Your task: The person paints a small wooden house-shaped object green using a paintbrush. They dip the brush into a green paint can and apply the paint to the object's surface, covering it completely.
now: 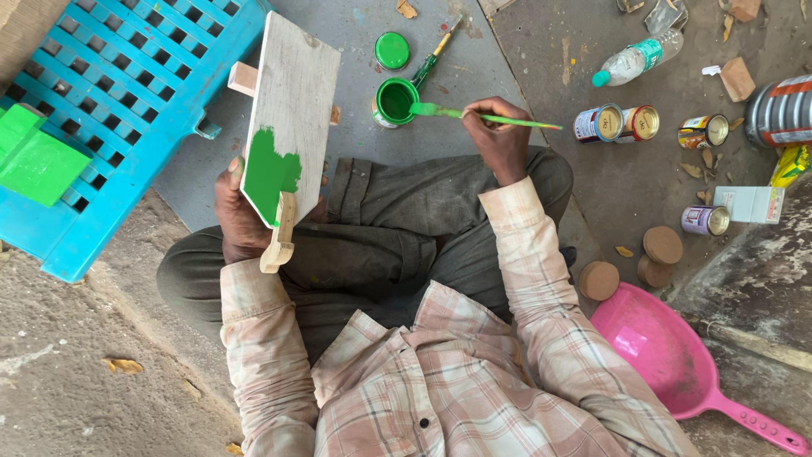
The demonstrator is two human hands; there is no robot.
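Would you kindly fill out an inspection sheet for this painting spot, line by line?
Surface: grey floor, dusty, wood scraps about.
Job's things: wooden board, partly painted green; open green paint tin; green brush, bristles at the tin.
Clutter: tin lid, second brush, small cans, plastic bottle, wooden discs, pink dustpan.
Grippers: left hand grips the board; right hand holds the brush.
Cables: nothing seen.
Surroundings: blue crate bearing a green block.
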